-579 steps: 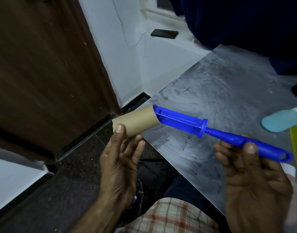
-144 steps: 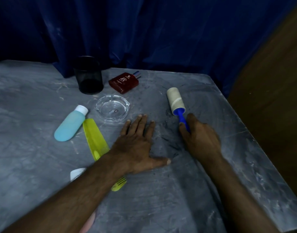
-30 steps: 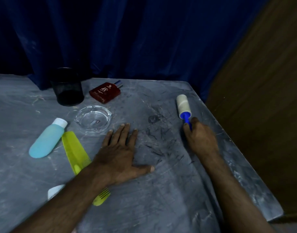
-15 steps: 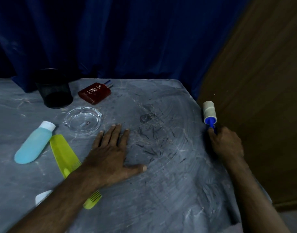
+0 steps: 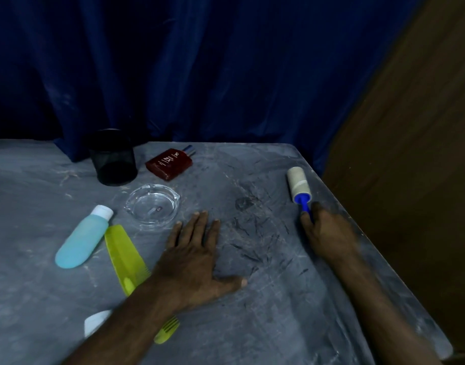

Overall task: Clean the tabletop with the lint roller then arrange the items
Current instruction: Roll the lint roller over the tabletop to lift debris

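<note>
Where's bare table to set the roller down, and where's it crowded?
Free: the strip between red bottle and roller; the littered patch between left hand and right hand; the table nearer than both. Crowded: further left, where cup, dish, blue bottle and comb cluster.

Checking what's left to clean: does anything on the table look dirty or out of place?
Dark hair-like strands lie scattered on the grey tabletop between the left hand and the lint roller in the right hand. The blue bottle lies on its side.
</note>
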The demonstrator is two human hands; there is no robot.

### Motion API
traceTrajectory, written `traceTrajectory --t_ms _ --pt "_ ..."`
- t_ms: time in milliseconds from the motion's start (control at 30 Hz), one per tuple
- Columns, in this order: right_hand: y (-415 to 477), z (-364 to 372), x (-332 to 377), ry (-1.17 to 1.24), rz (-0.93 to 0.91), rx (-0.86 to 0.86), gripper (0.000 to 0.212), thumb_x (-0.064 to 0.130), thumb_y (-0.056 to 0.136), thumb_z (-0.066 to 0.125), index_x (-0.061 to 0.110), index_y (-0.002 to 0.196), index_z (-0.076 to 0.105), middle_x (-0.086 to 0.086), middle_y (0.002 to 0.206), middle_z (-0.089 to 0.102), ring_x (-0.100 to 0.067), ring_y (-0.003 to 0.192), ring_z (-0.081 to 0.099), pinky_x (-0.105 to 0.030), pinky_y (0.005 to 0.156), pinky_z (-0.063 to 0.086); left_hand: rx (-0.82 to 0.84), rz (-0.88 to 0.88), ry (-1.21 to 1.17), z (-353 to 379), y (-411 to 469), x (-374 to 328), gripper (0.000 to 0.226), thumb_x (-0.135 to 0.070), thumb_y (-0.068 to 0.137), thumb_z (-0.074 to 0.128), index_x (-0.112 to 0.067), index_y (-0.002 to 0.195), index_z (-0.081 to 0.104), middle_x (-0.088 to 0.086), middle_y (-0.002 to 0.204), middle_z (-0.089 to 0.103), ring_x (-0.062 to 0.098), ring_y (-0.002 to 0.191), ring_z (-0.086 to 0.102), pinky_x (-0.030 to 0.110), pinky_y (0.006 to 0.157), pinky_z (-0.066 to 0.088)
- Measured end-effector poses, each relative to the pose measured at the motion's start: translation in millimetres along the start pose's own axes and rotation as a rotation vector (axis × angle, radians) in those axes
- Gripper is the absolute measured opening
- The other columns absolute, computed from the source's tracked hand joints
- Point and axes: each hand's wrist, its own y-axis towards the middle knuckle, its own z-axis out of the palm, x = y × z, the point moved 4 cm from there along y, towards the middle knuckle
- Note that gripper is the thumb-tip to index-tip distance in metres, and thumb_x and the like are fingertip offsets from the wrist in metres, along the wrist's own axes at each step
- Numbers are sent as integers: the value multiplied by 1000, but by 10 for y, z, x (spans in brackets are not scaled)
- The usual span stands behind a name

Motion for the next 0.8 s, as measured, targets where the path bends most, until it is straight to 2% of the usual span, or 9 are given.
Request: traceTrajectory --t_ms 200,300,400,600,800 --pt "-70 153 607 1 -124 -7 36 45 107 40 19 129 52 1 85 62 -15 75 62 -34 67 52 -13 -1 0 -10 -7 -21 135 -103 72 33 -22 167 -19 8 174 -28 23 161 -25 50 130 -14" --pt "-116 247 871 -32 -175 -23 41 46 106 40 19 135 49 -8 97 71 -29 87 69 -42 76 57 -23 -3 -10 -15 -12 -25 135 -102 71 34 -22 167 -17 8 175 -27 24 162 -25 50 130 -15" --pt "-174 332 1080 -42 -218 -36 42 43 105 40 18 137 49 -15 108 73 -37 99 69 -41 80 52 -39 -6 -17 -24 -14 -37 135 -102 71 36 -22 168 -14 8 175 -24 24 162 -23 49 130 -14" --pt "-284 397 1347 -104 -299 -96 38 43 105 39 19 132 51 -13 107 73 -36 100 69 -40 78 51 -40 10 -27 -65 -39 -57 134 -99 74 40 -19 168 -12 11 176 -22 25 162 -22 50 131 -12" --pt "-310 449 1429 -44 -355 -85 38 47 103 40 21 130 49 -12 100 74 -38 92 71 -42 76 53 -47 12 -47 -56 -33 -47 135 -99 73 40 -18 168 -10 12 176 -19 25 163 -21 51 131 -10"
